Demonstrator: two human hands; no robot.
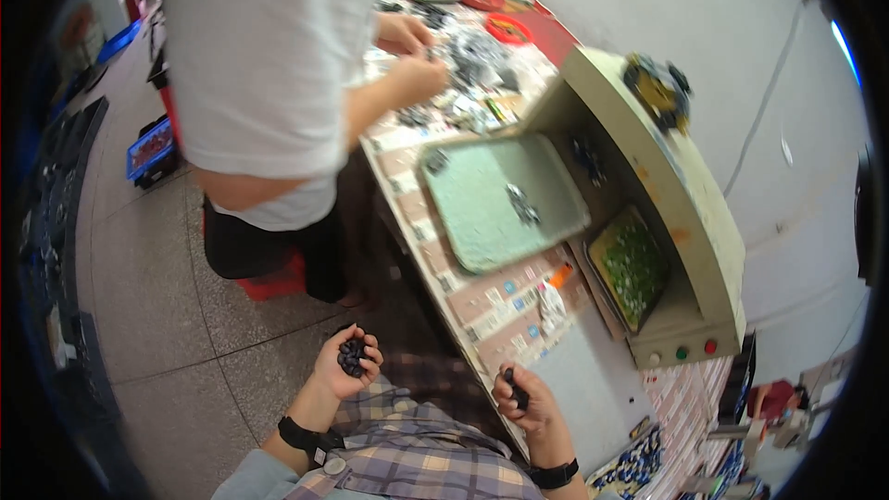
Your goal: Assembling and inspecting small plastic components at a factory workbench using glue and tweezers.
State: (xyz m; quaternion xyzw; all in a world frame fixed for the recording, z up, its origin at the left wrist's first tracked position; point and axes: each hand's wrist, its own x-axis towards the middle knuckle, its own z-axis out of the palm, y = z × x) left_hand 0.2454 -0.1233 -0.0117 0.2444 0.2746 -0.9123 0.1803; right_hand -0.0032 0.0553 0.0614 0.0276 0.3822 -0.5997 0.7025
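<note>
My left hand [326, 367] is cupped, palm up, with its fingers curled around a handful of small black rounded parts [352, 357]. It is held over the floor, to the left of the table's edge. At the near edge of the table, my right hand [535, 404] is closed on a dark piece or two [515, 391], pinched between thumb and fingers. Their exact kind is too small to tell. Beyond both hands a pale green tray [482, 213] lies on the table, with a small cluster of shiny dark parts [522, 205] in it.
A beige metal housing [685, 222] with coloured buttons stands on the right, sheltering a tray of green bits [630, 268]. Another person [269, 65] sits close on the left, hands over clear bags [477, 60]. A blue crate [151, 153] is on the floor.
</note>
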